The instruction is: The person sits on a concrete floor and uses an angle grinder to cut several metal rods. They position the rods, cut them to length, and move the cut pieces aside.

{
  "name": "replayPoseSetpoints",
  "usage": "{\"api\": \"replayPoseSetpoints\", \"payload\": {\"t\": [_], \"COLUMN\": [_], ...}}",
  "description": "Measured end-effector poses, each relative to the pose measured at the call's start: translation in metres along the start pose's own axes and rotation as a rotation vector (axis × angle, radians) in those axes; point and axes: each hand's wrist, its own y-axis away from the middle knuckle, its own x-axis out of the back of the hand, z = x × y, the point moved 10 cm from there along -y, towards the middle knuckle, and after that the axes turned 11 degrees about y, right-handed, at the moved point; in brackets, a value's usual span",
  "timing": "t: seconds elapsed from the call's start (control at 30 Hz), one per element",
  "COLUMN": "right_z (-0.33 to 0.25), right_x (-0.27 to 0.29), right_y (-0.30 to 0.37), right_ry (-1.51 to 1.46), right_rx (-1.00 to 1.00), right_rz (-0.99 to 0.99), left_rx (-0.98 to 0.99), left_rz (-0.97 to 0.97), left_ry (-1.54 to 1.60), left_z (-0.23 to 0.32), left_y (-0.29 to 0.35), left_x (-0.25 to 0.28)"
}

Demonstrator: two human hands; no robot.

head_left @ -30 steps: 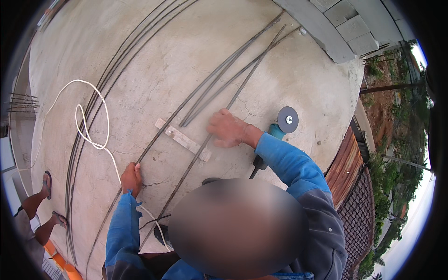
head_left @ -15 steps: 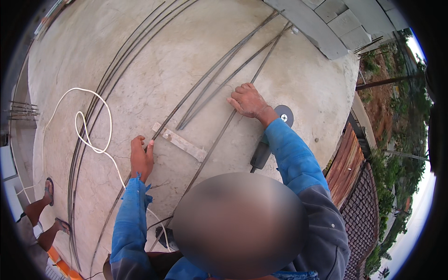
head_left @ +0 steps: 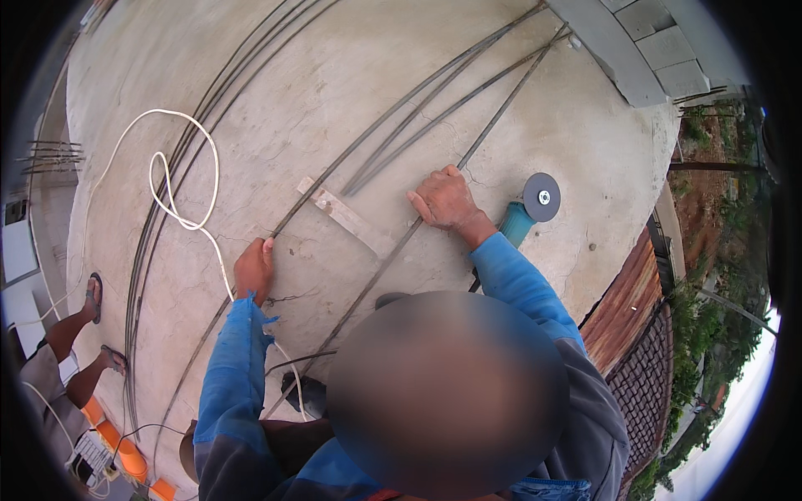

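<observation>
My left hand (head_left: 254,269) is closed around a long thin steel bar (head_left: 328,178) that runs from the far right toward my left side. Another steel bar (head_left: 368,287) is gripped in my right hand (head_left: 451,200), fingers wrapped over it. It slants from the far right to near my feet. Between the two bars lies a short flat wooden strip (head_left: 351,222); the left bar passes over its far end. An angle grinder (head_left: 518,224) with a teal body and dark disc lies just right of my right hand, partly hidden by my forearm.
Two more bars (head_left: 434,114) lie between mine. Several long bars (head_left: 171,171) and a looped white cable (head_left: 215,192) lie on the concrete at left. Another person's sandalled foot (head_left: 94,298) stands there. Grey blocks (head_left: 647,46) edge the far right; the slab drops off at right.
The view has shifted, so the bars and grinder appear farther right and more of the grinder shows. My left hand has closed more fully on its bar. A dark shoe tip now shows near me.
</observation>
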Motion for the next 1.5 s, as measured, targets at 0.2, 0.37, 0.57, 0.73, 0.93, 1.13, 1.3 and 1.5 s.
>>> {"api": "replayPoseSetpoints", "payload": {"t": [0.2, 0.37, 0.57, 0.73, 0.93, 1.13, 1.3, 1.5], "right_z": [0.009, 0.043, 0.042, 0.04, 0.047, 0.054, 0.053, 0.016], "right_x": [0.007, -0.002, -0.004, 0.01, 0.0, -0.005, 0.001, 0.036], "right_y": [-0.035, -0.064, -0.059, -0.051, -0.031, -0.032, -0.027, 0.037], "right_ry": [-0.034, -0.029, -0.047, -0.076, -0.024, -0.075, -0.092, -0.205], "right_rx": [-0.017, -0.033, -0.058, -0.072, -0.1, -0.153, -0.187, -0.431], "right_rz": [0.086, 0.16, 0.161, 0.232, 0.157, 0.112, 0.175, 0.255], "left_rx": [0.018, 0.013, 0.031, -0.251, -0.146, -0.037, -0.173, -0.415], "left_rz": [-0.027, -0.047, -0.069, 0.156, 0.017, -0.043, 0.014, 0.024], "left_ry": [0.057, 0.088, 0.085, 0.198, 0.173, 0.19, 0.239, 0.205], "left_z": [0.027, 0.054, 0.046, 0.09, 0.078, 0.073, 0.093, 0.117], "left_y": [-0.004, -0.022, -0.019, -0.014, -0.023, -0.025, -0.029, -0.061], "left_x": [-0.004, -0.017, -0.023, -0.003, -0.021, -0.026, -0.013, 0.002]}}
